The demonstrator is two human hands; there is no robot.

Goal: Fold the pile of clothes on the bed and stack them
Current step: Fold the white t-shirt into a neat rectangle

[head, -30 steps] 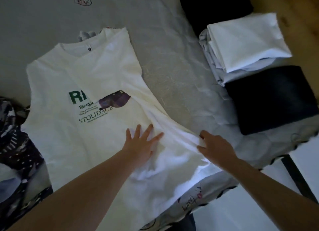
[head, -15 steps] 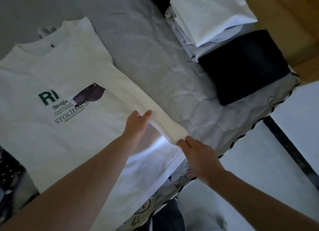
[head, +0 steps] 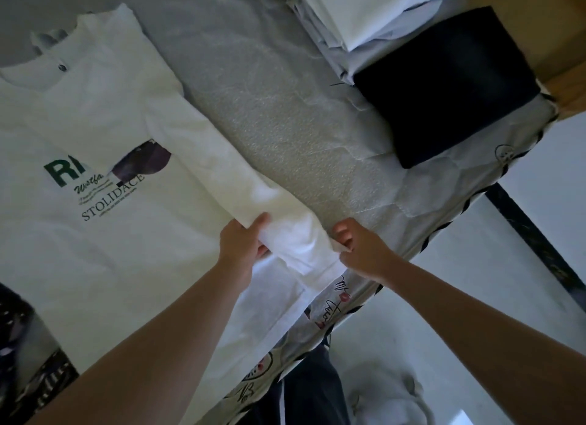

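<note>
The white printed T-shirt [head: 104, 221] lies flat across the left of the frame, its long axis running upper left to lower right. Both hands grip its folded right edge at lower centre: the left hand [head: 242, 245] pinches the fold, the right hand [head: 360, 250] pinches the hem corner, nearer the bed [head: 285, 123] edge.

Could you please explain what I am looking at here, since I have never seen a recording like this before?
There is no machine here: a person wears a camera on the head, so the one view looks down along both bare arms. The left hand and right hand each grip the near side edge of a white T-shirt with a green print, which lies spread on a grey bed. Part of that edge is lifted and turned over the shirt. At the far right sits a stack of folded clothes: a white pile and, nearer, a black piece. A dark patterned garment lies at the left edge. The pale floor shows beyond the bed.
</note>
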